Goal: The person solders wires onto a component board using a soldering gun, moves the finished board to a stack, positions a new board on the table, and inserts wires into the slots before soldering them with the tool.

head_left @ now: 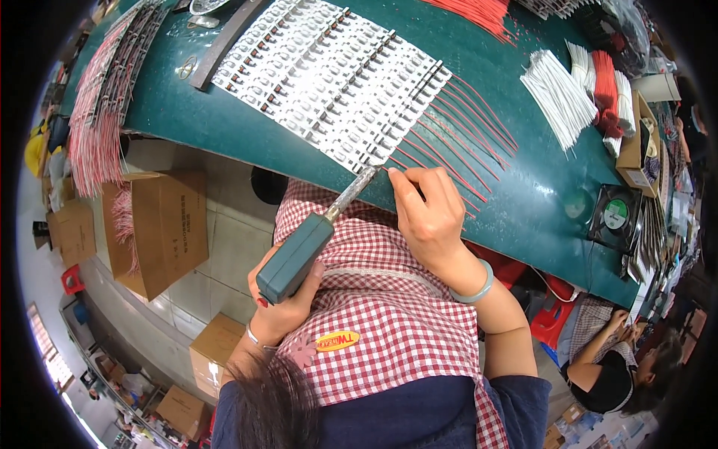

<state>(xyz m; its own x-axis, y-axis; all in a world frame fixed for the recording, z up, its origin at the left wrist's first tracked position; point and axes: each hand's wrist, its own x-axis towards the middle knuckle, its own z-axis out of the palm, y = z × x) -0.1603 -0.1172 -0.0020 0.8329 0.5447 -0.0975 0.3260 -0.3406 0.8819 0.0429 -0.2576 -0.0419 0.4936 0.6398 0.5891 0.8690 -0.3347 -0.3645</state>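
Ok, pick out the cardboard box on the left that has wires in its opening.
It's the big open cardboard box beside the table's left end: pinkish wires show in its mouth. The smaller boxes below show none.

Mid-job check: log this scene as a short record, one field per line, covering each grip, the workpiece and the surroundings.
Left grip: closed around a green-bodied tool
Right grip: pinching a red wire by the tool's tip
Workpiece: white panel, flat on a green table
Tip position: at the panel's nearest corner; contact too small to tell
Panel's right edge: several red wires fanning out
Table, right: white wire bundle, black fan
Nearby: another person, lower right
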